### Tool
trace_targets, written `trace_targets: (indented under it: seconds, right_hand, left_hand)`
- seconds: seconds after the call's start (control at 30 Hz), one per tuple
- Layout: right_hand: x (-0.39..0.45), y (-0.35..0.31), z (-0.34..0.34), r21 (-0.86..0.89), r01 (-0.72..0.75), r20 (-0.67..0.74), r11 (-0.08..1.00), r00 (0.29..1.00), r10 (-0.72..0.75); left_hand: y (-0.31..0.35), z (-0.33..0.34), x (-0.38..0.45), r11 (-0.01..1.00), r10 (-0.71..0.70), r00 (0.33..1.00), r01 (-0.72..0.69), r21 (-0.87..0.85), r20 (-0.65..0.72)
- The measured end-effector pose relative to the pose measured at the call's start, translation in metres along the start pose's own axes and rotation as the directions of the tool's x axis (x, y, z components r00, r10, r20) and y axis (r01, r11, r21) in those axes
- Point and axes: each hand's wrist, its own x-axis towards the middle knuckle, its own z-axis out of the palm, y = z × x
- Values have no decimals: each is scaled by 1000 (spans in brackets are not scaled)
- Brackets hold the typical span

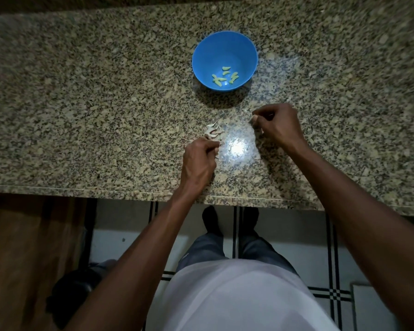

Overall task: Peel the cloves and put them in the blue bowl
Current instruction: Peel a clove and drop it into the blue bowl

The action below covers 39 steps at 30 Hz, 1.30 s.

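Note:
A blue bowl (225,47) stands on the granite counter (81,103) and holds several peeled, pale yellow cloves (224,77). Nearer me lies a small pile of unpeeled white cloves (214,132). My left hand (198,161) rests at the near edge of that pile with its fingers curled; what they hold is hidden. My right hand (277,125), to the right of the pile and below the bowl, pinches a small clove (255,119) between thumb and fingertips.
Thin bits of peel lie scattered on the counter around a bright light reflection (237,146). The counter's front edge (129,191) runs just behind my wrists. Below it are a tiled floor and my legs.

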Motion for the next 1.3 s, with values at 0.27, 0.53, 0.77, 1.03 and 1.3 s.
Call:
trace_targets:
  seconds: [0.27,0.53,0.77,1.03,1.3]
  right_hand:
    - [-17,3,3,-110,88,-94,990,991,-98]
    - [-40,-14,32,-174,272,65,946,962,-265]
    - [-62,-17,69,-301,424,237,854,901,-364]
    - [-78,-9,43,-209,242,83,948,970,-229]
    - [-87,-7,65,-324,163,3,932,985,-171]
  left_hand:
    - [-6,-1,-7,998,16,1000,-15,62,-7]
    - [-13,-6,-7,995,90,996,-90,32,-3]
    - [-19,-10,-12,993,90,996,-88,84,-19]
    - [-25,-6,-21,977,205,975,-209,41,90]
    - [-24,0,-15,982,106,992,-115,148,70]
